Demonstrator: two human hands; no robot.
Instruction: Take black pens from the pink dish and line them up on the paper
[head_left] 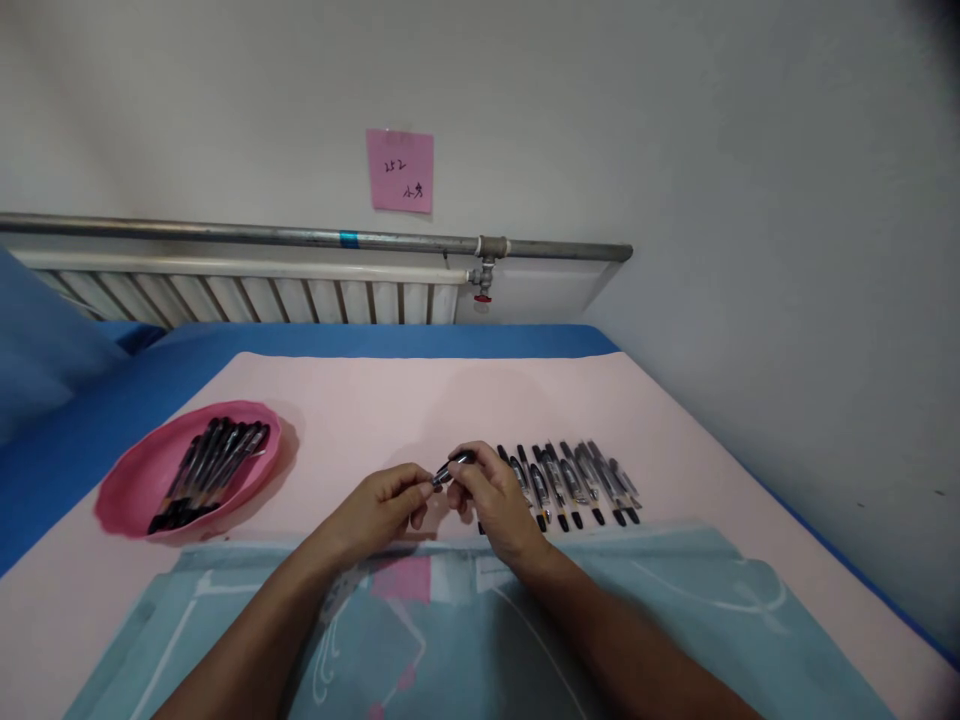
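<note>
Between my two hands, above the pink table surface, is a short black pen part (453, 467) with a shiny barrel. My right hand (499, 505) is closed round its upper end. The thumb and fingertips of my left hand (384, 508) pinch its lower tip. Just right of my right hand lies a row of disassembled pens (559, 480), with clear barrels, black caps and short black pieces side by side. My right hand covers the row's left end. Further left, a pink oval basin (139, 480) holds a pile of black pens (210, 470).
A pink sheet (360, 400) covers the table over a blue cloth (420, 340). Blue-green patterned fabric (645, 610) lies along the near edge under my forearms. Behind stand a radiator (300, 295), a metal pipe (247, 236) and a wall with a pink note (401, 172).
</note>
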